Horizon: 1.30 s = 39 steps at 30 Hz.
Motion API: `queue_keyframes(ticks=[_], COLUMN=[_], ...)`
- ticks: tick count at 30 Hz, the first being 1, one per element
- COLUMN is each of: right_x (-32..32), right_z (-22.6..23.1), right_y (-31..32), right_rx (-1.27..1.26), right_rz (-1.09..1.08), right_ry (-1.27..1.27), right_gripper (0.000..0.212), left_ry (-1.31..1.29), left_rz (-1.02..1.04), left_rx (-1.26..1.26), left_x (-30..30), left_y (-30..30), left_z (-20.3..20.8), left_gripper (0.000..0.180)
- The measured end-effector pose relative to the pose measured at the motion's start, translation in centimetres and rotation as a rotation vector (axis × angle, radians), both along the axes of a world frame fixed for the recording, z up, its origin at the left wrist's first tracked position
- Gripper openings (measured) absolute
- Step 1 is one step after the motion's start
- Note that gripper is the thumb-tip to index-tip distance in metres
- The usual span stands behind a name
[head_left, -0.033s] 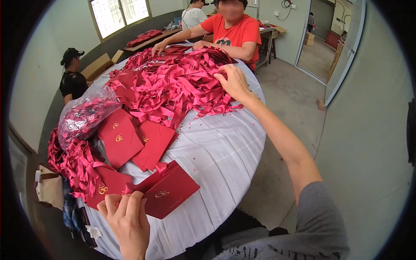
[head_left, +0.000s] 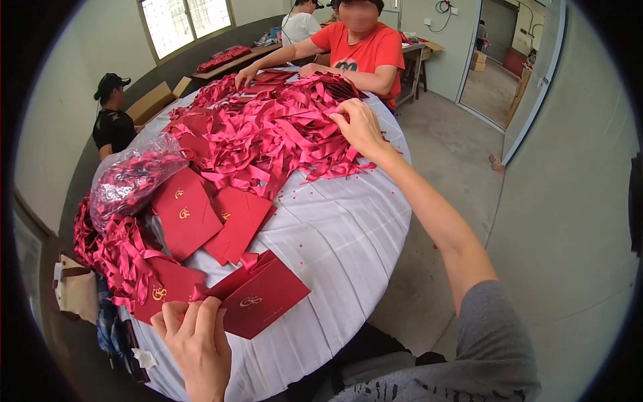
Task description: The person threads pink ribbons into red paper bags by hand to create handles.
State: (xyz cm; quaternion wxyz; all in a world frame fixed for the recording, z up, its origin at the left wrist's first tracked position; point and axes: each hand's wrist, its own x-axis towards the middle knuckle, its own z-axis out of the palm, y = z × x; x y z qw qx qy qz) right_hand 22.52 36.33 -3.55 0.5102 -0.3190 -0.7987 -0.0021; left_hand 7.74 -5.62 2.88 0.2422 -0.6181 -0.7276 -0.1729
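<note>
Red bag (head_left: 268,295), near left, is pinched at its left edge by the left hand (head_left: 196,338), fingers curled in; a slack grip could let it tip. Farther right, tangled ribbons (head_left: 274,137) could snag if tugged by the right hand (head_left: 362,127), half curled, any hold unclear.

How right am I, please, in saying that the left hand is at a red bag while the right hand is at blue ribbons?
The ribbons at the right hand are pinkish red, not blue, in the head view; the left hand is at a red bag.
</note>
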Motion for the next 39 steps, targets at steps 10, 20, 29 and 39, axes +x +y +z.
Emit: queue_keyframes(ticks=[10,20,29,39], right_x=[-2.2,-0.4,-7.6,-5.2], right_z=[-2.9,-1.7,-5.1,5.4], right_y=[-16.6,-17.3,-15.1,-18.0], right_rx=[0.142,-0.291,-0.345,-1.037], right_rz=[0.581,0.423,0.224,1.147], right_ry=[-0.401,-0.572,-0.534,0.369], right_gripper=[0.012,0.039,0.037,0.02], left_ry=[-0.228,-0.279,-0.095,-0.527], left_rz=[-0.013,-0.005,-0.034,-0.158], left_rx=[0.042,0.18,0.073,0.07], left_x=[-2.5,-3.2,-4.4,-9.4], left_y=[-2.5,-1.8,-1.0,0.3], left_z=[-1.4,-1.1,-0.5,-2.3], left_gripper=[0.03,0.023,0.018,0.02])
